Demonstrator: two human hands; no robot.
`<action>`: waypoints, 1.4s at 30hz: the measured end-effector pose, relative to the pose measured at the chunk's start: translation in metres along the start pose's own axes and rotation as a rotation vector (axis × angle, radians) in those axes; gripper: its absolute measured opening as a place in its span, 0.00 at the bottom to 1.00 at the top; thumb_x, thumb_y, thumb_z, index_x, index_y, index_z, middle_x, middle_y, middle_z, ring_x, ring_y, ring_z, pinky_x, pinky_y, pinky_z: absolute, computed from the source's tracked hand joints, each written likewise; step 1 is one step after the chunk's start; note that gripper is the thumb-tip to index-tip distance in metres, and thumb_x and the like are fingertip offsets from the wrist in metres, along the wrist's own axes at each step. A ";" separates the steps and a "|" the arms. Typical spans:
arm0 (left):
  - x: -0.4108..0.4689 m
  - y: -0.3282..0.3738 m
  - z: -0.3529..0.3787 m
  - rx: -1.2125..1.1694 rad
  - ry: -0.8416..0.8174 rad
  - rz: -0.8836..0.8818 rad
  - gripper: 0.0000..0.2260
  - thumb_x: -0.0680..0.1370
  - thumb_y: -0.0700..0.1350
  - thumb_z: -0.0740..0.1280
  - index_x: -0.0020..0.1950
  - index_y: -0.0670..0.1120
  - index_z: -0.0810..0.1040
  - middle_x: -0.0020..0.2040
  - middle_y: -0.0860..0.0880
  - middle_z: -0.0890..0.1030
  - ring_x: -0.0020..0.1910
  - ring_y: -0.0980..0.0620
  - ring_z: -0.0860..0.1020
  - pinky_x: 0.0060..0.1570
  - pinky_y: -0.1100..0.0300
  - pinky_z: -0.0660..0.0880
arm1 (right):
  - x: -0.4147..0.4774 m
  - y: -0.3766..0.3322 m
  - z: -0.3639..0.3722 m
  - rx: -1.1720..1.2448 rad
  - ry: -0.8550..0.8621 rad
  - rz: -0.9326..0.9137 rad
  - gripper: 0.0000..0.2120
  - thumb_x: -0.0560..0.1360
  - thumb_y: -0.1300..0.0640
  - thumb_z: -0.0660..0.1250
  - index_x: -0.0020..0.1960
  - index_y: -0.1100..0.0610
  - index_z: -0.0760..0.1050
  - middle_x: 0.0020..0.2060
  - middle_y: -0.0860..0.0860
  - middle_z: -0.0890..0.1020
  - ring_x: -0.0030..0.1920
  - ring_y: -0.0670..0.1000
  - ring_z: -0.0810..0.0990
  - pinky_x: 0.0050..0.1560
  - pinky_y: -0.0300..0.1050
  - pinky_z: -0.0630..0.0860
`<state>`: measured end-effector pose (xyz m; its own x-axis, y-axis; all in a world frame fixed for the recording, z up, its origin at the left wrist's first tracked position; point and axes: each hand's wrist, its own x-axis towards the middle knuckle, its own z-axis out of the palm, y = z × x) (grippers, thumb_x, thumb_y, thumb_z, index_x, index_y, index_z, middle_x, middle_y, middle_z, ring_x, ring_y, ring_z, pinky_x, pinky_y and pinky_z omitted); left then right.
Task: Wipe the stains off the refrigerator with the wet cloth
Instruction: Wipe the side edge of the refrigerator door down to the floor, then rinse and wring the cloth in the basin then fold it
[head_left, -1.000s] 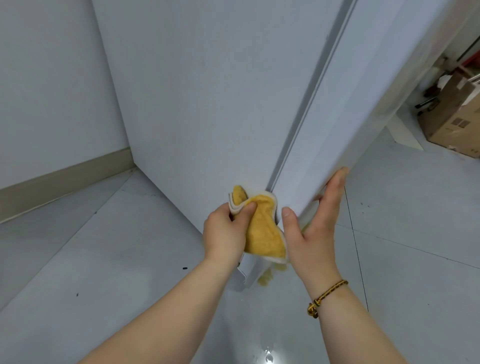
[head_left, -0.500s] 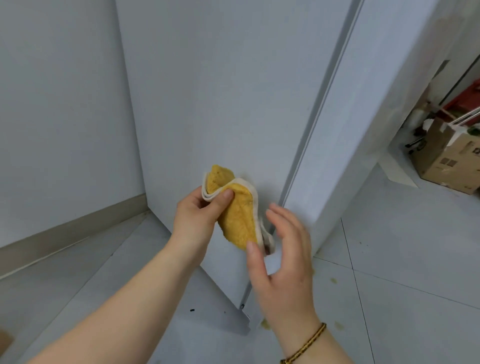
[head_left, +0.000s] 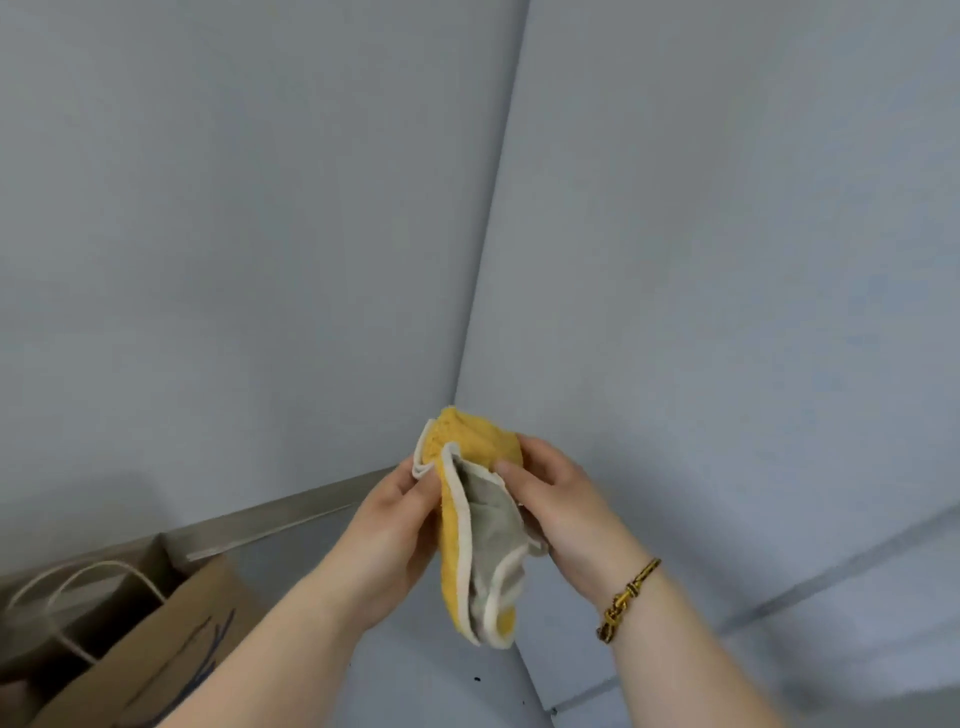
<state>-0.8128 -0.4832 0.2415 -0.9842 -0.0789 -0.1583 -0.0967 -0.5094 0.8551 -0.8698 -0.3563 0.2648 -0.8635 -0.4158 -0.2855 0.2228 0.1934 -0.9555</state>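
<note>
Both hands hold the cloth (head_left: 478, 540), yellow on one side and grey on the other with a pale border, in front of the refrigerator (head_left: 727, 312). My left hand (head_left: 395, 525) grips its left edge near the top. My right hand (head_left: 561, 499) pinches the upper right part, thumb on the grey side. The cloth hangs folded between them, clear of the white refrigerator side panel that fills the right half of the view. No stain is plainly visible on the panel.
A grey wall (head_left: 234, 234) meets the refrigerator at a vertical corner. A baseboard (head_left: 270, 519) runs along the wall's foot. A brown paper bag (head_left: 130, 639) with white handles stands at the lower left on the floor.
The view swung left and up, away from the refrigerator's door edge. My right hand left the door and took hold of the cloth, which is now held by both hands and partly unfolded.
</note>
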 end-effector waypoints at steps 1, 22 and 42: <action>-0.006 0.021 0.002 0.003 0.050 -0.009 0.11 0.73 0.46 0.59 0.50 0.44 0.77 0.41 0.49 0.85 0.42 0.54 0.83 0.39 0.64 0.79 | 0.000 -0.024 0.007 -0.058 0.011 -0.023 0.07 0.74 0.60 0.66 0.51 0.52 0.75 0.48 0.51 0.81 0.47 0.50 0.79 0.51 0.46 0.77; -0.207 0.248 0.078 0.297 0.706 0.002 0.21 0.59 0.43 0.67 0.52 0.46 0.73 0.42 0.47 0.77 0.39 0.50 0.76 0.39 0.57 0.74 | -0.111 -0.276 0.099 -0.412 -0.520 -0.311 0.06 0.73 0.62 0.66 0.42 0.53 0.73 0.35 0.46 0.76 0.35 0.43 0.75 0.33 0.31 0.72; -0.671 0.047 0.252 -0.454 1.768 0.690 0.17 0.74 0.53 0.63 0.57 0.44 0.76 0.53 0.42 0.80 0.50 0.46 0.79 0.50 0.55 0.76 | -0.534 -0.137 0.241 -0.704 -1.779 -0.368 0.12 0.73 0.62 0.67 0.36 0.56 0.65 0.32 0.49 0.69 0.33 0.47 0.67 0.32 0.36 0.66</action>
<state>-0.1942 -0.2385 0.5120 0.4297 -0.8142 -0.3905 0.5019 -0.1441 0.8528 -0.3302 -0.3751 0.5305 0.6520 -0.7048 -0.2795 -0.4143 -0.0224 -0.9099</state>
